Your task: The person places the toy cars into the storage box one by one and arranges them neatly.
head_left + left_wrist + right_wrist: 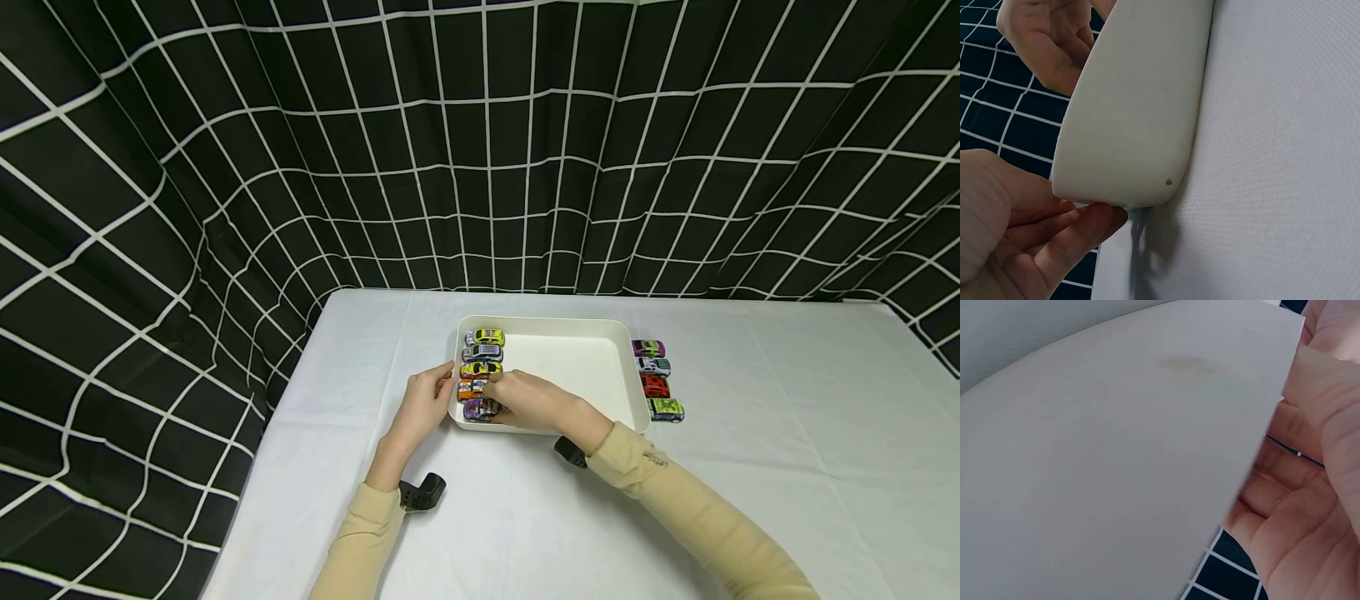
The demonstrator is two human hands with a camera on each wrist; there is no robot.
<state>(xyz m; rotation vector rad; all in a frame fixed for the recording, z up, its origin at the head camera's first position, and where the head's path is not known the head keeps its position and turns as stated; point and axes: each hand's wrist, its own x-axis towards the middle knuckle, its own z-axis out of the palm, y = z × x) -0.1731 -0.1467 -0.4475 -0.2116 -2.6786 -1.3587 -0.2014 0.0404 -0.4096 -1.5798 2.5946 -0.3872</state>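
Observation:
Inside a shallow white tray (558, 323), several small toy cars stand in a column along the left wall: a yellow car (489, 337) at the back, then a silver car (482, 353), another yellow car (480, 369), an orange car (468, 390) and a purple car (478, 409) nearest the front. My right hand (534, 402) reaches over the front rim and pinches the purple car, its fingertips overlapping the orange one. At the tray's left side my left hand (426, 403) holds the rim; in the left wrist view, its fingers (1082, 240) lie against the tray wall.
Outside the tray's right wall, more toy cars line up on the white cloth (787, 433): a purple-green one (648, 348), a pale one (654, 367), a red one (656, 386) and a lime one (666, 409). A black gridded curtain (525, 150) hangs behind the table.

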